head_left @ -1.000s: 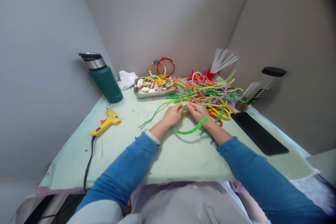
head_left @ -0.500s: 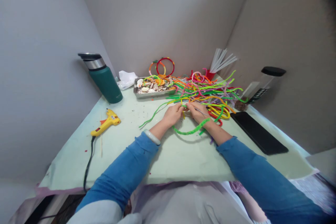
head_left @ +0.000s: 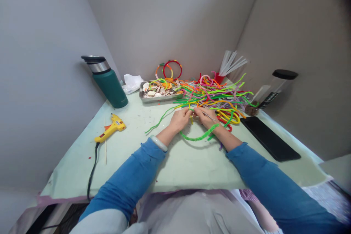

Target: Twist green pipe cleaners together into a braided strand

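Note:
Above the middle of the table, my left hand (head_left: 180, 119) and my right hand (head_left: 206, 118) meet fingertip to fingertip. Both are closed in a pinch on a fuzzy green pipe cleaner (head_left: 197, 139). Its thick, wrapped-looking length hangs in a curve below them, from the left wrist across to the right one. A short yellow pipe cleaner end (head_left: 192, 120) shows between the hands. Something thin and greyish (head_left: 209, 116) lies across the back of my right hand. The fingertips partly hide where the strands meet.
Behind the hands spreads a tangled pile of coloured pipe cleaners (head_left: 211, 93). A metal tray (head_left: 161, 98) of shells stands beside it, with a red ring (head_left: 181, 69) behind. Left are a yellow glue gun (head_left: 111, 128) and a green bottle (head_left: 111, 87); right lies a black phone-like slab (head_left: 270, 138).
The fingertips of my right hand have shifted very slightly at the green pipe cleaner. Everything else looks the same.

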Demonstrator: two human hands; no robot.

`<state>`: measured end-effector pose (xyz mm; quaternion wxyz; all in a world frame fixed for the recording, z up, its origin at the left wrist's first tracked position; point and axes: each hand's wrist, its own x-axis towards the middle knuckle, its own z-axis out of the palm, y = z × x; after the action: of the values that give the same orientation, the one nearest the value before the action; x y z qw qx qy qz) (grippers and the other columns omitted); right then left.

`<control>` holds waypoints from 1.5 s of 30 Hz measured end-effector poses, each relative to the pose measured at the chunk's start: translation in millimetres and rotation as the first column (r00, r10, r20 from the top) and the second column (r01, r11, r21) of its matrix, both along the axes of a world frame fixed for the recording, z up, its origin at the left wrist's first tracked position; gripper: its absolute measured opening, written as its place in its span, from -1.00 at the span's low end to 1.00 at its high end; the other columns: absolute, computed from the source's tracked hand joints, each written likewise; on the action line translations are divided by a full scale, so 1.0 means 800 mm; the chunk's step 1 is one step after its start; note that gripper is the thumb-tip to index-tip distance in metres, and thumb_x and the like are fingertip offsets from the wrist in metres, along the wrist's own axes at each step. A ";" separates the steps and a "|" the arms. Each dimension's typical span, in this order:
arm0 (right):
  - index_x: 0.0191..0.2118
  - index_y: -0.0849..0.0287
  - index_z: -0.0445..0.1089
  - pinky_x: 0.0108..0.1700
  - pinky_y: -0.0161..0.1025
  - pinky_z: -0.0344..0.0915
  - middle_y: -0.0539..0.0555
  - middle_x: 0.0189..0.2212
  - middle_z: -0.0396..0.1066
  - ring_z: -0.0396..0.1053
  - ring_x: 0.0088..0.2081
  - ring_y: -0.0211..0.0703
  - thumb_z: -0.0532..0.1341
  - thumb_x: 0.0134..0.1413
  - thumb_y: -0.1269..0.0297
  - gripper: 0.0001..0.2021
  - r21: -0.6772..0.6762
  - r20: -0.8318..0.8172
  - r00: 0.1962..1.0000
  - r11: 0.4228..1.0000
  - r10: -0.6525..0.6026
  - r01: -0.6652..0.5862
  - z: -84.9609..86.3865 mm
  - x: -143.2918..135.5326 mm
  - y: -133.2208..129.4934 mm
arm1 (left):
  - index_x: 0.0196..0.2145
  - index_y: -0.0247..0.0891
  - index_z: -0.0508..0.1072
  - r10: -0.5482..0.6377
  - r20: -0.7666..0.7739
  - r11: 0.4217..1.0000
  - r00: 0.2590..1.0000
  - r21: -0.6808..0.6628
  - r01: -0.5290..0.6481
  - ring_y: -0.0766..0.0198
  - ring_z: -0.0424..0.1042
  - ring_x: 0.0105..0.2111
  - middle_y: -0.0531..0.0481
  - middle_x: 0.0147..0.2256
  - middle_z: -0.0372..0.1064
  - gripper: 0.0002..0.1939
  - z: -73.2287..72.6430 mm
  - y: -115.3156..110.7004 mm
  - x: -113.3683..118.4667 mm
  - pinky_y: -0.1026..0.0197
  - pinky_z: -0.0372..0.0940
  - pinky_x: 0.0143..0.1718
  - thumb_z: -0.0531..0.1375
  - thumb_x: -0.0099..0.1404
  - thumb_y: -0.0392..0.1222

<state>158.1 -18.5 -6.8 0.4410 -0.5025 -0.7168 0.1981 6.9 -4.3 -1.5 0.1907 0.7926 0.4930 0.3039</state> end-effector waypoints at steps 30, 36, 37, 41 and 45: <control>-0.41 0.20 0.41 -0.38 -0.31 0.20 0.05 -0.48 0.40 0.31 -0.43 -0.21 0.00 0.10 0.07 -0.64 0.055 0.063 0.997 0.997 0.041 -0.044 0.001 -0.002 0.000 | -0.43 -0.28 0.37 0.094 0.139 0.990 0.986 -0.121 -0.077 0.34 0.28 -0.48 0.03 -0.55 0.33 -0.71 0.004 0.004 -0.002 0.31 0.15 -0.41 -0.11 0.23 -0.20; -0.48 0.22 0.39 -0.44 -0.30 0.18 0.07 -0.50 0.38 0.30 -0.45 -0.21 -0.10 0.13 -0.02 -0.51 -0.037 -0.007 0.999 0.999 0.039 -0.039 0.010 -0.003 -0.008 | -0.37 -0.26 0.40 0.188 0.107 0.981 0.976 -0.069 -0.182 0.30 0.31 -0.41 -0.01 -0.45 0.39 -0.71 -0.005 0.008 -0.004 0.29 0.16 -0.36 -0.10 0.22 -0.20; -0.49 0.22 0.38 -0.45 -0.30 0.17 0.06 -0.52 0.37 0.30 -0.46 -0.21 -0.12 0.13 -0.03 -0.50 -0.063 -0.020 0.999 0.997 0.031 -0.033 0.012 -0.003 -0.011 | -0.37 -0.26 0.40 0.193 0.083 0.980 0.978 -0.055 -0.189 0.29 0.32 -0.40 -0.02 -0.43 0.40 -0.71 -0.006 0.008 -0.004 0.28 0.16 -0.36 -0.10 0.22 -0.19; -0.55 0.23 0.35 -0.48 -0.29 0.15 0.05 -0.56 0.35 0.27 -0.53 -0.25 -0.15 0.13 -0.04 -0.46 -0.106 -0.015 0.999 0.993 0.046 -0.048 0.015 -0.003 -0.016 | -0.35 -0.26 0.41 0.221 0.017 0.975 0.975 -0.022 -0.221 0.26 0.33 -0.37 -0.06 -0.38 0.41 -0.70 -0.008 0.009 -0.003 0.26 0.15 -0.33 -0.10 0.23 -0.18; -0.54 0.22 0.34 -0.46 -0.32 0.16 0.02 -0.59 0.34 0.26 -0.54 -0.28 -0.08 0.13 0.03 -0.55 -0.027 0.024 0.994 0.994 0.111 -0.110 0.012 -0.003 -0.012 | -0.31 -0.26 0.40 0.250 0.025 0.968 0.968 -0.037 -0.249 0.26 0.35 -0.36 -0.07 -0.36 0.43 -0.70 -0.008 0.010 -0.003 0.27 0.16 -0.32 -0.12 0.24 -0.21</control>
<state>155.6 -28.1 2.5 0.4136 -0.4701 -0.7466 0.2248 4.2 3.6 -8.3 0.1715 0.7165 0.5909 0.3286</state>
